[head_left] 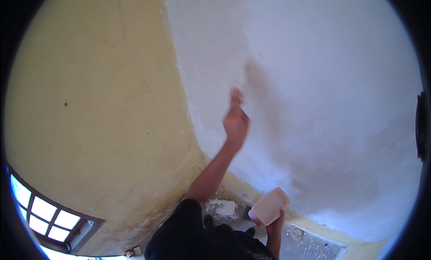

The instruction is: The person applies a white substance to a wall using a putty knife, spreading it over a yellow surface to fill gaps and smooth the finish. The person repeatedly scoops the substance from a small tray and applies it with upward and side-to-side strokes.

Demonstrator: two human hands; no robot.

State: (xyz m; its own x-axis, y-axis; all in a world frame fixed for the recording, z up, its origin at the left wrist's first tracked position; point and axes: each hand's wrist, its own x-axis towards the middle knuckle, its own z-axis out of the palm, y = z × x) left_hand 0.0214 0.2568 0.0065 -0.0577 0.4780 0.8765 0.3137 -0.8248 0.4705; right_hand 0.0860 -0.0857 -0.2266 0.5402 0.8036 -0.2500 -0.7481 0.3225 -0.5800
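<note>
My left hand [236,124] is raised against the white-coated wall [211,58], its fingers closed. A small, blurred reddish-brown thing [236,96] sticks up from it; motion smears it too much to name. Just right of that thing, a darker brownish streak [262,87] runs down the white surface. Low on the right, my right hand [276,222] grips the side of a pale pink rectangular tub [271,206], which is tilted. Its inside looks pale and smooth; I cannot tell how full it is.
A yellow wall [98,103] meets the white one on the left. At lower left is a paned window [49,217]. On the splattered floor lie a white block-like object [223,207] and a pale lump [296,233]. A dark object [420,125] shows at the right rim.
</note>
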